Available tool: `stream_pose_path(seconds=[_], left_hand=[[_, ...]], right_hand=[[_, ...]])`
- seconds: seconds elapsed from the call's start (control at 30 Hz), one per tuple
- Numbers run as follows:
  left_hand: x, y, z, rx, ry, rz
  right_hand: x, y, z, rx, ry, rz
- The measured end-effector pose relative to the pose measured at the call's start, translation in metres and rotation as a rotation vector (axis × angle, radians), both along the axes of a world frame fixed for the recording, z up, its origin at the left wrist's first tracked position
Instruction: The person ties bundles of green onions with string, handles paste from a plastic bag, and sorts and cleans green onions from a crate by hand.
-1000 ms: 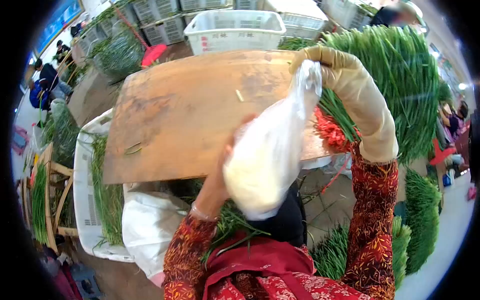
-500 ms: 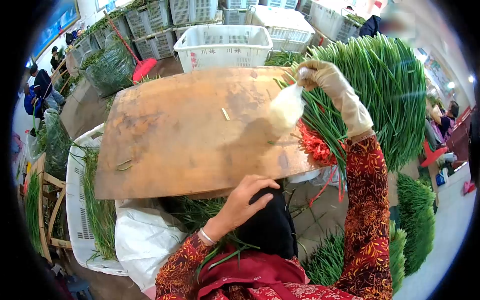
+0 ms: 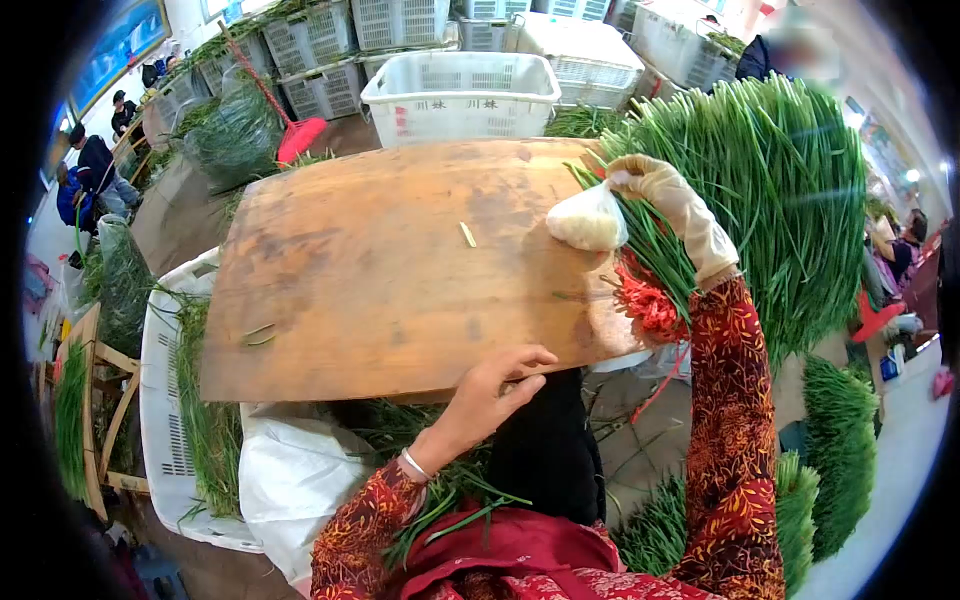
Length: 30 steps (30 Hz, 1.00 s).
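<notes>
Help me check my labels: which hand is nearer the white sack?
Left. The left hand is at the board's near edge, right of the white sack; the right hand is farther, by the board's right end.

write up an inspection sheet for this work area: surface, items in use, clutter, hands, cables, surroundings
surface: wooden board, darkly stained in patches
items in use: plastic bag with pale contents, at the board's right side; base contact hard to tell
clutter: pale scrap and green bits on the board; red ties at its right edge; large heap of green stalks beyond them
hands: gloved right hand pinches the bag's neck; left hand, ungloved, by the near edge, holding nothing visible
cables: nothing seen
surroundings: white crate behind the board, red broom and people farther left
</notes>
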<state>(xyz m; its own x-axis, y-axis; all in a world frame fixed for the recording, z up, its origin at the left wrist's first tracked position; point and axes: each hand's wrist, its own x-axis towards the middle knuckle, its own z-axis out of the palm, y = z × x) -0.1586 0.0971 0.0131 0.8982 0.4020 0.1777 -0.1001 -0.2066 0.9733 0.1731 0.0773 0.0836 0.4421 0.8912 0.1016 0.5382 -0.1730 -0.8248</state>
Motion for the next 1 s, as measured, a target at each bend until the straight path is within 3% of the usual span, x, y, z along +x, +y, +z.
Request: stream_pose_path(seconds=[0.03, 0.1, 0.17, 0.23, 0.3, 0.37, 0.4, 0.5, 0.57, 0.6, 0.63, 0.67, 0.7, 0.77, 0.8, 0.87, 1.0], left_hand=[[-0.001, 0.003, 0.006, 0.1, -0.013, -0.017], [-0.007, 0.014, 0.012, 0.217, -0.031, -0.028], [-0.017, 0.022, 0.019, 0.335, -0.034, -0.027], [-0.034, 0.026, 0.021, 0.431, -0.018, -0.122], [-0.054, 0.022, 0.025, 0.463, -0.03, -0.159], [-0.078, 0.017, 0.03, 0.504, -0.064, -0.196], [-0.092, 0.005, 0.039, 0.516, -0.088, -0.178], [-0.153, 0.018, 0.052, 0.616, -0.023, 0.025], [-0.209, 0.041, 0.067, 0.596, 0.069, 0.282], [-0.242, 0.053, 0.066, 0.507, 0.137, 0.48], [-0.269, 0.064, 0.058, 0.413, 0.202, 0.669], [-0.301, 0.075, 0.05, 0.348, 0.277, 0.895], [-0.332, 0.09, 0.034, 0.136, 0.322, 1.067], [-0.412, 0.117, -0.026, 0.137, 0.328, 1.231], [-0.454, 0.123, -0.066, 0.146, 0.371, 1.309], [-0.497, 0.122, -0.126, 0.139, 0.422, 1.399], [-0.507, 0.133, -0.184, 0.046, 0.729, 1.395]], right_hand=[[-0.005, -0.002, 0.002, -0.096, -0.35, -0.135], [-0.035, -0.014, 0.008, 0.042, -0.744, -0.429], [-0.068, -0.019, 0.016, 0.163, -0.816, -0.352], [-0.107, -0.003, -0.007, 0.574, -0.515, 0.017], [-0.153, 0.006, -0.013, 0.297, -0.442, 0.329], [-0.159, 0.041, -0.054, 0.314, 0.1, 0.569], [-0.172, 0.037, -0.056, 0.395, 0.457, 0.453], [-0.175, 0.076, -0.065, -0.299, -0.517, 0.236], [-0.212, 0.061, -0.065, 0.049, -0.306, 0.545], [-0.241, 0.044, -0.046, -0.06, -0.01, 0.665], [-0.269, 0.027, -0.026, -0.191, 0.282, 0.731], [-0.29, 0.017, 0.004, -0.364, 0.214, 0.791], [-0.291, 0.013, -0.006, -0.481, 0.405, 0.817], [-0.302, 0.011, -0.015, -0.326, -0.055, 0.873], [-0.307, 0.015, -0.021, -0.345, -0.061, 0.897], [-0.312, 0.023, -0.035, -0.123, -0.151, 0.74], [-0.319, 0.041, -0.057, -0.071, -0.119, 0.642]])
